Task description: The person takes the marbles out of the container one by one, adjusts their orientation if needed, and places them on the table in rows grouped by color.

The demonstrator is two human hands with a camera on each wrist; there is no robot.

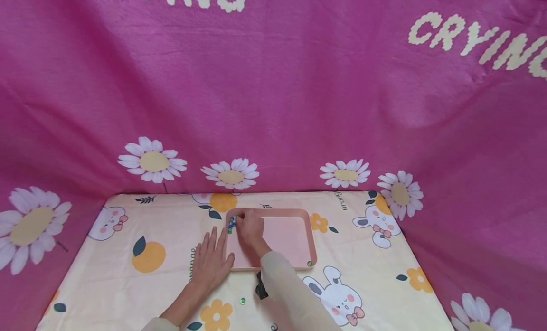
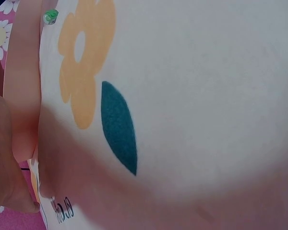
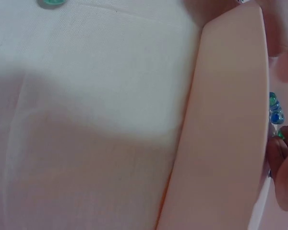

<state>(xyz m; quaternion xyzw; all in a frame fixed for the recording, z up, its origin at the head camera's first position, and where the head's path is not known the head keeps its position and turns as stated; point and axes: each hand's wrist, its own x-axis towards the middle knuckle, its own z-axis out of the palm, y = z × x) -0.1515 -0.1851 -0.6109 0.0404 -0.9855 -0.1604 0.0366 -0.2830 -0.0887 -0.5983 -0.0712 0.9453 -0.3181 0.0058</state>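
A shallow pink tray (image 1: 290, 236) lies on the patterned cloth. Inside it, along the left wall near the back corner, several blue and green glass marbles (image 1: 231, 225) sit close together. My right hand (image 1: 252, 226) reaches into the tray beside them; in the right wrist view its thumb and finger pinch a green marble (image 3: 280, 135), mostly covered by the fingertips. Flat with spread fingers, my left hand (image 1: 209, 262) rests at the tray's left side, fingertips by the rim. Another green marble (image 1: 309, 263) lies in the tray's front right corner.
On the cloth in front of the tray lies a loose green marble (image 1: 242, 301). A black object (image 1: 261, 287) shows beside the right sleeve. Behind the table hangs a magenta curtain (image 1: 282, 108) with daisies, also running along both sides.
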